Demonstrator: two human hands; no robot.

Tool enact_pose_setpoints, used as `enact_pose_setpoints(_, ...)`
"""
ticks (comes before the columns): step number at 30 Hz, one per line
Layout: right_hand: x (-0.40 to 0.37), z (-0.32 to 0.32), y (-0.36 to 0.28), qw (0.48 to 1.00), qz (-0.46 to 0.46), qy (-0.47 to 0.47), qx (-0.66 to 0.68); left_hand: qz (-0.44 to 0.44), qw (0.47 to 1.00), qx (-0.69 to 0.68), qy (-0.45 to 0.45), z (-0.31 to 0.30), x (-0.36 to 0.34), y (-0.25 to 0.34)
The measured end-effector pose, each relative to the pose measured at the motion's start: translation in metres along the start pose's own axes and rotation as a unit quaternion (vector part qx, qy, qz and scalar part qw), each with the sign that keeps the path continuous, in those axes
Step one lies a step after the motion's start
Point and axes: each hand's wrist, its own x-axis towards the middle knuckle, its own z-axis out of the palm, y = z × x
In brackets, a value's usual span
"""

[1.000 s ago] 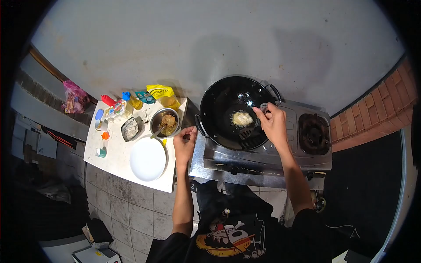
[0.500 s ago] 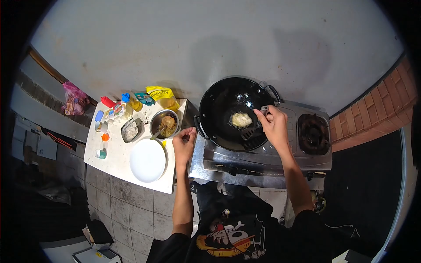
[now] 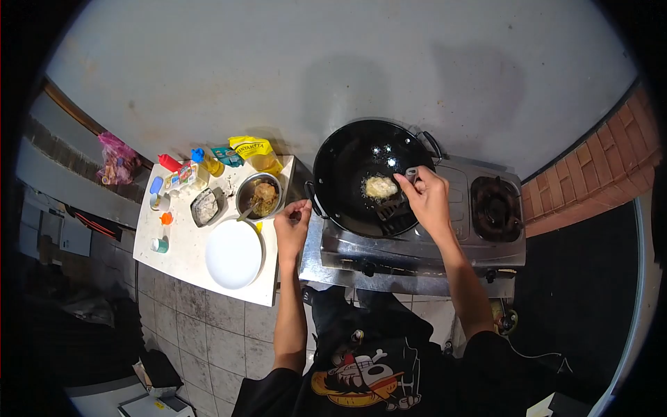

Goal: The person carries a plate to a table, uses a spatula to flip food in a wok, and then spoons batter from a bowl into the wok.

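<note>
My right hand is closed around the handle of a black slotted spatula. The spatula's blade lies inside the black wok, against the lower edge of a pale battered piece of food. Small bubbles show around that piece. Beside the wok's left handle, my left hand has its thumb and fingers pinched together. Whether it holds anything or touches the handle is hidden. Left of it stands a metal bowl with coated food and a spoon, above a white plate.
A second burner is on the stove's right. On the white table are a dish of white powder, a yellow pouch, a red-capped bottle, a blue-capped bottle and small containers. A brick ledge borders the right.
The spatula blade has shifted slightly up and left, meeting the battered piece, which sits a little differently. My right hand has moved slightly left. My left hand has stayed nearly still.
</note>
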Motion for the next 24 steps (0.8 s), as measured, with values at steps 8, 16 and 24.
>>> enact_pose_setpoints(8, 0.006, 0.002, 0.000, 0.998, -0.041, -0.041, -0.029, 0.012, 1.000, 0.025, -0.003, 0.000, 0.000, 0.000)
enact_pose_setpoints(16, 0.017, -0.013, -0.022, 0.999, -0.036, 0.015, -0.016, -0.008, 1.000, -0.002, -0.003, 0.000, 0.000, -0.001)
enact_pose_setpoints(24, -0.004, -0.005, 0.001, 0.999, 0.019, -0.032, 0.006, 0.016, 1.000, 0.013, -0.003, -0.001, 0.000, -0.006)
